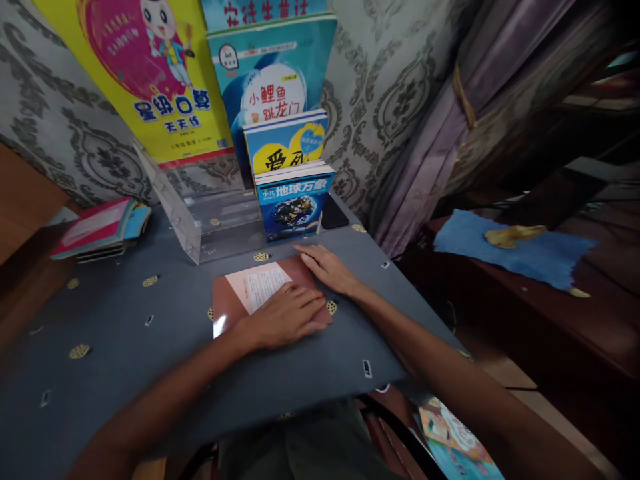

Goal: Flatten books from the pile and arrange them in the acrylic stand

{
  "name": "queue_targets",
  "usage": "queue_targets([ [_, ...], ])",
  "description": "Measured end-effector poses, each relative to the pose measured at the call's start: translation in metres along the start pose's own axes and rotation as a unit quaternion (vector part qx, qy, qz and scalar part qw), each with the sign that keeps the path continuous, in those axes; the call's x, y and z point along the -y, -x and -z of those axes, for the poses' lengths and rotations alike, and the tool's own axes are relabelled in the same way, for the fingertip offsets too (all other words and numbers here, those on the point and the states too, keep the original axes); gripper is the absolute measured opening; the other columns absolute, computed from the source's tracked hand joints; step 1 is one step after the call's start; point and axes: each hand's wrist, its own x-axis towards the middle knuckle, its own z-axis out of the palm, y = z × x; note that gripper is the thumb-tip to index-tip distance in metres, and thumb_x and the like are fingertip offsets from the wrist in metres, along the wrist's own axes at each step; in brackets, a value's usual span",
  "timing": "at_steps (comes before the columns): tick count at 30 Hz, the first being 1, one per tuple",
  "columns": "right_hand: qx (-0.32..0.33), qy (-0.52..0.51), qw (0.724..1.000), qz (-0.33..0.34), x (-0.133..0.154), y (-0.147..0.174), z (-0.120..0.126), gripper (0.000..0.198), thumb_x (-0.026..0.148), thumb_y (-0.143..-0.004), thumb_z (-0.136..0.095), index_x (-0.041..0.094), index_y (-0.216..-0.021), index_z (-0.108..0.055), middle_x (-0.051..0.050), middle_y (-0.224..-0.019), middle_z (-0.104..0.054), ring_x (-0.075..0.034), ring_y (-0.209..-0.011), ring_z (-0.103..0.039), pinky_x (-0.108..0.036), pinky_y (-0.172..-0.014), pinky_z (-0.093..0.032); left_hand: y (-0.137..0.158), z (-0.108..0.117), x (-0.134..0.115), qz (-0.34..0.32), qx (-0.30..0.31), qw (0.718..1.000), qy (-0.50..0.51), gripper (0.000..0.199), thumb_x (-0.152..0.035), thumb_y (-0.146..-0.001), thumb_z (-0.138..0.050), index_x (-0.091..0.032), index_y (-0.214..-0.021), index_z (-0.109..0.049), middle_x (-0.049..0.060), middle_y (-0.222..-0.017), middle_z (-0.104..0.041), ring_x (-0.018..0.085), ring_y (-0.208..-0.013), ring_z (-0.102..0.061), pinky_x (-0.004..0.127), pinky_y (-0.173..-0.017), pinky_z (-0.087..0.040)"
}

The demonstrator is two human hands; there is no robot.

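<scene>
A thin brown book (260,283) with a pale printed panel lies closed on the grey patterned tabletop (175,373). Across its lower right part rests my left hand (287,315), palm down with the fingers stretched out flat. My right hand (327,268) touches the book's upper right edge, its fingers extended and not wrapped around anything visible. Just beyond the hands, a blue book with a globe picture (294,208) stands upright at the front of a row of books in a clear stand (187,230).
A yellow workbook (175,133) stands at the back left of the stand. Several books (97,230) are stacked at the far left. Behind the blue book lies a dark flat object (334,213). At right, a blue cloth (515,250) covers part of a dark red surface.
</scene>
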Motion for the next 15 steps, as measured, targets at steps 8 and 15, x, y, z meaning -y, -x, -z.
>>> queue_targets([
  [8,-0.023,-0.065,0.996,-0.053,0.001,0.001,0.001,0.056,0.05,-0.105,-0.023,0.02,-0.146,-0.048,-0.012,-0.128,-0.067,-0.024,-0.122,-0.059,-0.047,-0.108,-0.043,-0.025,-0.002,0.051,0.076,-0.062,0.995,0.002,0.049,-0.049,-0.104,-0.033,-0.017,-0.134,-0.055,0.016,-0.135,-0.06,0.032,-0.127,-0.052,0.051,-0.109,-0.032],
  [15,-0.02,-0.04,0.998,-0.047,-0.001,0.002,-0.001,0.054,0.047,-0.106,-0.023,0.019,-0.143,-0.05,-0.012,-0.133,-0.064,-0.023,-0.126,-0.057,-0.048,-0.112,-0.039,-0.021,-0.006,0.052,0.081,-0.063,0.994,-0.031,0.048,-0.044,-0.104,-0.036,-0.015,-0.141,-0.047,0.017,-0.142,-0.055,0.03,-0.134,-0.049,0.049,-0.113,-0.03],
])
